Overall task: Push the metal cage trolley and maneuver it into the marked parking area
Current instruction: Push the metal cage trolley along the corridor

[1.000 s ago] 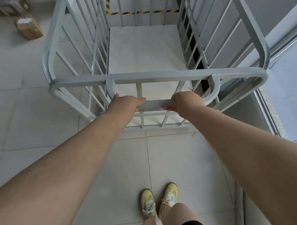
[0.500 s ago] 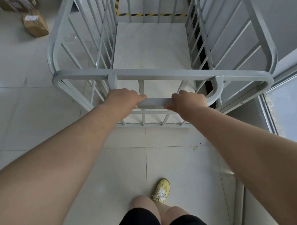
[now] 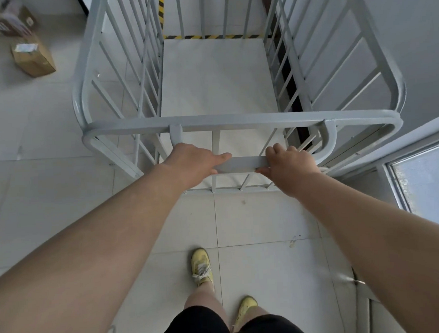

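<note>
Fingers (image 3: 278, 148) hidden (under handle (image 3: 242, 164)), trolley (image 3: 236, 120) top cropped

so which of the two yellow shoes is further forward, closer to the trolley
The left yellow shoe: it is planted flat ahead on the tile, its whole top and laces visible. The right shoe trails behind, closer to the body, partly hidden by the leg.

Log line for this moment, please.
push trolley | left hand, right hand gripping handle | striped tape at far end | wall right
</note>
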`<state>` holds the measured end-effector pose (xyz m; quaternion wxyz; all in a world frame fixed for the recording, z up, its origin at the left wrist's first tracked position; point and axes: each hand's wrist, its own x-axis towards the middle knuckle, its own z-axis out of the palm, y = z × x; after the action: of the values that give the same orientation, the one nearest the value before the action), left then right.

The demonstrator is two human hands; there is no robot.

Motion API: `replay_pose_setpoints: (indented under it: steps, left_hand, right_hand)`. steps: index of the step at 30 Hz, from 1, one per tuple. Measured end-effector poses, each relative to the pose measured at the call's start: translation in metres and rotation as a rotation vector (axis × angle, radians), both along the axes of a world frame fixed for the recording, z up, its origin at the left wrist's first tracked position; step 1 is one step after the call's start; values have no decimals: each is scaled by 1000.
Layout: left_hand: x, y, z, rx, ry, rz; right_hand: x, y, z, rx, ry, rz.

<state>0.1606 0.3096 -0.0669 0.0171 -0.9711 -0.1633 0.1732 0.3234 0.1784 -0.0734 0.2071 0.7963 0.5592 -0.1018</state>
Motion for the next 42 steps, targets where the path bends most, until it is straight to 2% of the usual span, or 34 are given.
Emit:
replay_pose_setpoints:
  steps: [11,28,42]
  left_hand:
    - [39,118,-1,-11,-45,96]
    - [153,283,19,-43,102,288]
    - [242,432,10,9,134,215]
  right_hand:
    - [34,124,2,5,33,-56]
    - [143,306,2,5,86,-55]
    - [232,454,-1,32,51,-57]
